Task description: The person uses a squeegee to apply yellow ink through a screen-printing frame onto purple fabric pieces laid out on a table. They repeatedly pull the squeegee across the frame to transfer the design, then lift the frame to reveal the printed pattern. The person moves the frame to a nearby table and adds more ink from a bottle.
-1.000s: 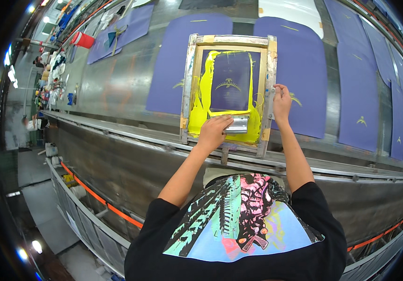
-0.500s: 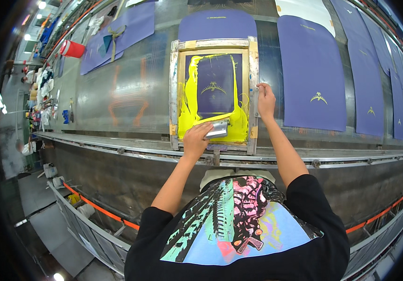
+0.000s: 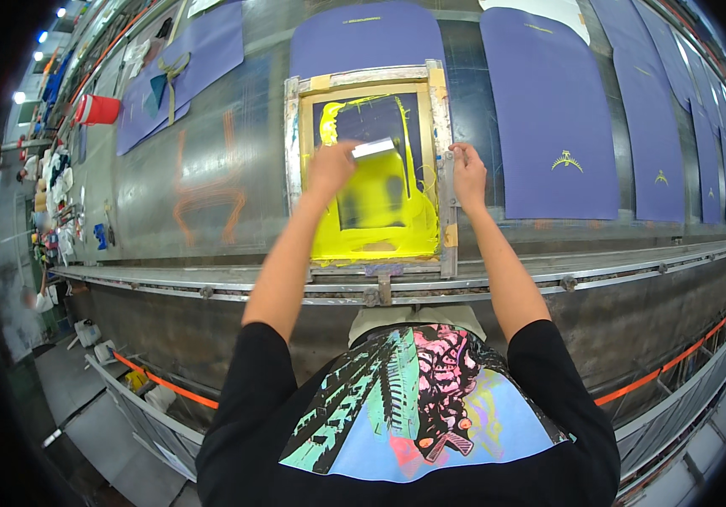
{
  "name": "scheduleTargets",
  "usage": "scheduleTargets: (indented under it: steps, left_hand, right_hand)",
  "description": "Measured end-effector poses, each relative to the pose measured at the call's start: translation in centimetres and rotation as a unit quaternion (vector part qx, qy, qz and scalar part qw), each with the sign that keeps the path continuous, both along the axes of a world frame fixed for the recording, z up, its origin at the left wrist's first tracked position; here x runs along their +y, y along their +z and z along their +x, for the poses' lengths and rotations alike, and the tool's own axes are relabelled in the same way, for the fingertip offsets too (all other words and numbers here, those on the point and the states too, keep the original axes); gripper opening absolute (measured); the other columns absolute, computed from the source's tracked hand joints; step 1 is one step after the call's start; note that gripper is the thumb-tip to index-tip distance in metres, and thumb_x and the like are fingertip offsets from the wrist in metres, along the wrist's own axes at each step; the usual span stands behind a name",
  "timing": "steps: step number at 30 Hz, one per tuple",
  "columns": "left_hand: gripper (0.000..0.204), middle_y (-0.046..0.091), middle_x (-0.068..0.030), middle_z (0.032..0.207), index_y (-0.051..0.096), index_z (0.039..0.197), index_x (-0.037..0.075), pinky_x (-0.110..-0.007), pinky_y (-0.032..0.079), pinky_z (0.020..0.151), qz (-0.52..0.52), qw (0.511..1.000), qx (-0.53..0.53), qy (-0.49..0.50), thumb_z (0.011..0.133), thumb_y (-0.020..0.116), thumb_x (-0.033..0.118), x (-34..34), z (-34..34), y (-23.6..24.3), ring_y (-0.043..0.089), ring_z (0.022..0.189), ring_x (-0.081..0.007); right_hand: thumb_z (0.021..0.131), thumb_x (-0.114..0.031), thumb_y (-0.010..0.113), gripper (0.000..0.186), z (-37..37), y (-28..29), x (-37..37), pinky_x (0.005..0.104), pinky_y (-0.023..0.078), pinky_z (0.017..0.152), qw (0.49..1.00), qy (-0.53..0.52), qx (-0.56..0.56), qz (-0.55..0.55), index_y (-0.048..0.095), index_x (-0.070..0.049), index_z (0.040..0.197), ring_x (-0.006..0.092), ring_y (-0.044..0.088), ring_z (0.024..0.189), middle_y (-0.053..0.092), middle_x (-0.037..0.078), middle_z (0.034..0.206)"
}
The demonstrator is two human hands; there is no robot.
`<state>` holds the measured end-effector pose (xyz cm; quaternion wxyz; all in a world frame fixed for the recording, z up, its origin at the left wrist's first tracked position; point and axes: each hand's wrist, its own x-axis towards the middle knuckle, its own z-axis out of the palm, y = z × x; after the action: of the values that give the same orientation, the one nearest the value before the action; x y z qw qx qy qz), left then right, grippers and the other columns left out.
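My left hand [image 3: 331,172] is closed on a metal squeegee [image 3: 374,149], which lies across the upper half of a screen-printing frame [image 3: 293,144]. Yellow ink [image 3: 363,203] covers the mesh behind the squeegee, down to the near edge, and streaks run along both sides. At the frame's right rail, my right hand [image 3: 468,176] has its fingers curled on the edge of the frame. Beneath the frame lies a purple fabric piece [image 3: 367,35] whose rounded far end sticks out beyond it.
Purple pieces with small yellow prints [image 3: 553,127] line the table to the right. More purple fabric [image 3: 202,72] and a red bucket [image 3: 97,110] stand at the far left. A metal rail [image 3: 295,290] runs along the table's near edge.
My left hand has pushed the squeegee away from me, from the frame's near end to its upper half, spreading yellow over the dark mesh. My right hand stays at the frame's edge.
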<state>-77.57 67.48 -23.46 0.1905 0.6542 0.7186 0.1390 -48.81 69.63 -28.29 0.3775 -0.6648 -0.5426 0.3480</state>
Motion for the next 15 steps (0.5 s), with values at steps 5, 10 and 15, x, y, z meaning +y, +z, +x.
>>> scheduleTargets:
  steps: [5,10,15]
  left_hand:
    - [0.037,0.077,-0.0111,0.098,0.08,0.111,0.028,-0.045,0.059,0.081,-0.005,1.0,0.027,0.003,0.084,0.064,0.008,6.5,-2.6,0.4,0.073,0.09,-0.0327]
    - [0.035,0.078,-0.0068,0.101,0.081,0.104,0.023,-0.043,0.058,0.078,0.115,0.993,0.02,-0.022,0.082,0.064,0.002,-1.4,2.1,-2.6,0.074,0.092,-0.0288]
    - [0.034,0.078,-0.0041,0.101,0.08,0.1,0.018,-0.042,0.058,0.077,0.211,0.974,-0.045,-0.069,0.079,0.063,-0.002,-8.4,4.6,-3.0,0.073,0.09,-0.027]
  right_hand:
    - [0.105,-0.028,0.057,0.025,-1.2,0.2,0.6,0.0348,0.046,0.068,1.0,0.009,0.011,-0.027,0.07,-0.007,0.111,0.0161,0.055,0.068,0.065,0.01,0.077]
    - [0.105,-0.027,0.057,0.025,0.0,-1.0,1.0,0.0329,0.045,0.066,0.999,0.004,0.018,0.026,0.07,-0.006,0.11,0.0129,0.053,0.067,0.064,0.01,0.076]
    - [0.105,-0.026,0.057,0.025,1.2,-0.4,1.6,0.0336,0.043,0.063,1.0,-0.005,0.014,0.01,0.071,-0.006,0.109,0.0128,0.051,0.064,0.06,0.007,0.071]
